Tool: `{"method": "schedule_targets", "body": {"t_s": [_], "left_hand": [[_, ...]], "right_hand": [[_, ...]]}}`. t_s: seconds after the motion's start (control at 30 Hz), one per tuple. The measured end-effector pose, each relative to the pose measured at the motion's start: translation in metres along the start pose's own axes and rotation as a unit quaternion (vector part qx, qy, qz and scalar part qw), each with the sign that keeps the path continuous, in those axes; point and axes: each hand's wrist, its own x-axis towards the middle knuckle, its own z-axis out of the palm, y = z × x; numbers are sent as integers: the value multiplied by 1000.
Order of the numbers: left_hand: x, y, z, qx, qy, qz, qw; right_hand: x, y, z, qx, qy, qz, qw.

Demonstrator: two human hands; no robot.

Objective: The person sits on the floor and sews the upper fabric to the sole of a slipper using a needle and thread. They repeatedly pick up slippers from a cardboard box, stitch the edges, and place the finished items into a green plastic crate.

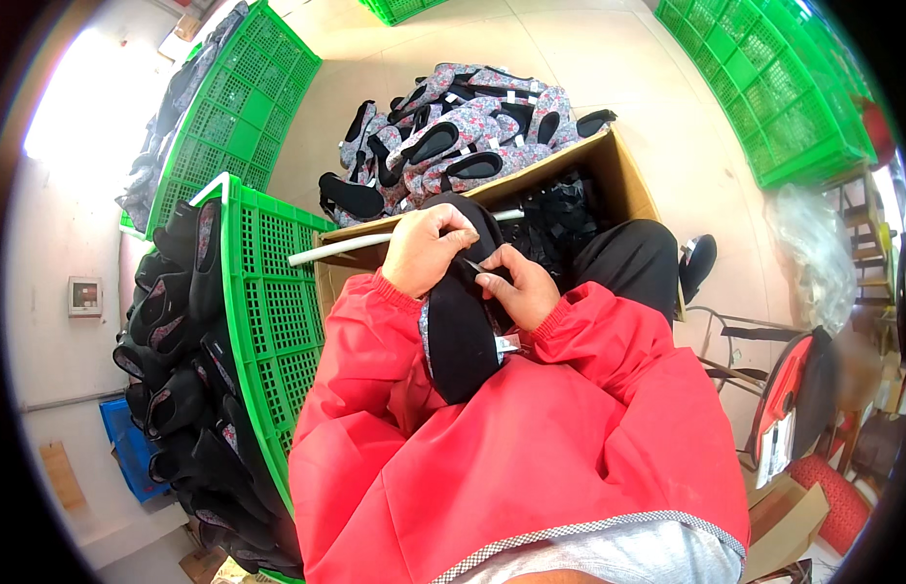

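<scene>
A black slipper (460,341) with a floral edge and a small white tag lies lengthwise across my lap, sole side up. At its far end my left hand (424,248) is closed, thumb and fingers pinched on the black material. Close beside it, my right hand (519,287) is also closed, thumb against forefinger. A thin dark piece shows at those fingertips; whether it is a small tool or part of the slipper, I cannot make out. Beyond my hands, many floral slippers (438,141) with black insides lie in a heap.
A cardboard box (628,180) holding black pieces stands beyond my knees, with a white tube (341,246) across it. At left, a green crate (278,282) stands beside stacked black slippers (176,321). More green crates (755,88) stand far right. A folding chair (735,370) is at right.
</scene>
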Motion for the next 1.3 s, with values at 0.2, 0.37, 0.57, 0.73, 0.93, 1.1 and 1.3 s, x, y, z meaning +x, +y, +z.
{"method": "schedule_targets", "body": {"t_s": [0.2, 0.37, 0.57, 0.73, 0.93, 1.1, 1.3], "left_hand": [[45, 15, -3, 64, -40, 93, 993], [79, 27, -9, 151, -24, 184, 971], [75, -24, -42, 197, 103, 193, 956], [10, -34, -41, 2, 50, -60, 997], [-52, -33, -15, -186, 32, -147, 971], [-73, -16, 5, -287, 17, -187, 939], [-88, -2, 18, -128, 91, -185, 970]], "right_hand": [[0, 23, 14, 121, 31, -52, 991], [-9, 24, 16, -43, 125, -97, 986], [-10, 36, 13, 2, 113, -16, 993], [-8, 56, 20, 0, 134, -62, 989], [-5, 73, 26, 127, 108, -35, 985], [-6, 65, 25, 156, 80, -3, 984], [-6, 83, 26, 159, 79, 17, 984]]}}
